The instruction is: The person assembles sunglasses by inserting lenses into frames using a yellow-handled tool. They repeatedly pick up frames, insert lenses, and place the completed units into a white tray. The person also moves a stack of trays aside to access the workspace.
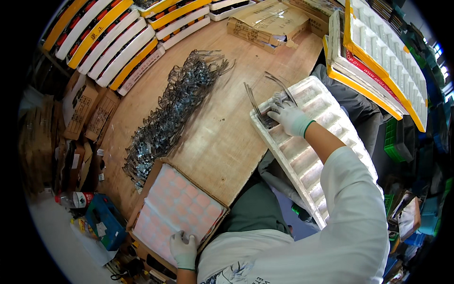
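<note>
At the far end of a white foam tray with a row of slots, my gloved right hand is closed on several eyeglasses. Their thin dark temples stick up past the tray's rim. My gloved left hand lies on a pale sheet with pinkish round patches, near its front edge, fingers apart and holding nothing. That sheet covers the contents of an open cardboard box. A long heap of dark eyeglasses stretches across the wooden table.
White and yellow foam trays are stacked at the back left, and more trays at the right. A taped carton sits at the table's far edge. Beside the box at the left are a blue container and a bottle.
</note>
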`<move>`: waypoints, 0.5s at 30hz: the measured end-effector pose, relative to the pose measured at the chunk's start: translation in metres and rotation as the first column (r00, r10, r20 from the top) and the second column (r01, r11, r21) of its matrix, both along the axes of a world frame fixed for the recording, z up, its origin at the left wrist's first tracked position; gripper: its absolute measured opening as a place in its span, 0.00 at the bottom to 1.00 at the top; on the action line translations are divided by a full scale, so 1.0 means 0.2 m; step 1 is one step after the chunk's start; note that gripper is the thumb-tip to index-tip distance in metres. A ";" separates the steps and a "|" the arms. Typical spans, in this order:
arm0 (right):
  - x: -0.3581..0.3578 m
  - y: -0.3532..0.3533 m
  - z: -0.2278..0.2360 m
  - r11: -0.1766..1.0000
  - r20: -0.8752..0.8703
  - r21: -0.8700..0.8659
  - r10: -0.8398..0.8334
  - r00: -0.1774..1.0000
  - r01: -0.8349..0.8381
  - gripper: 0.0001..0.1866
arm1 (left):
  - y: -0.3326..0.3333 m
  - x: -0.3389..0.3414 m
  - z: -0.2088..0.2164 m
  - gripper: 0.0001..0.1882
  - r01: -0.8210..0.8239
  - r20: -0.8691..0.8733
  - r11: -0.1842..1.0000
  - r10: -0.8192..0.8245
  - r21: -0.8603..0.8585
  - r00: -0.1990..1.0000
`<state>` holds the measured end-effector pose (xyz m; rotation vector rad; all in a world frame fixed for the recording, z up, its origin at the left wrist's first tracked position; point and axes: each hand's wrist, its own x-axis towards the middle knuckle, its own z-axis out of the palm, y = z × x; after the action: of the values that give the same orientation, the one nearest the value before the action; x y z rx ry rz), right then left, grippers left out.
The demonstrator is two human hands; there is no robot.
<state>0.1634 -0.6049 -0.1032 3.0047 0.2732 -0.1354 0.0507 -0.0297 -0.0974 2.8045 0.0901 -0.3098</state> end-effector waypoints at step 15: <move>-0.45 0.90 0.46 0.933 0.048 0.332 -0.162 0.986 0.137 0.19 | 0.25 -0.03 -0.16 0.10 -0.004 -0.152 0.988 -0.020 -0.151 0.988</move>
<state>0.0742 -0.4253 -0.0105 3.3524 0.0618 0.0114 0.0456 0.0204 -0.1302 2.6282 0.0862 -0.5116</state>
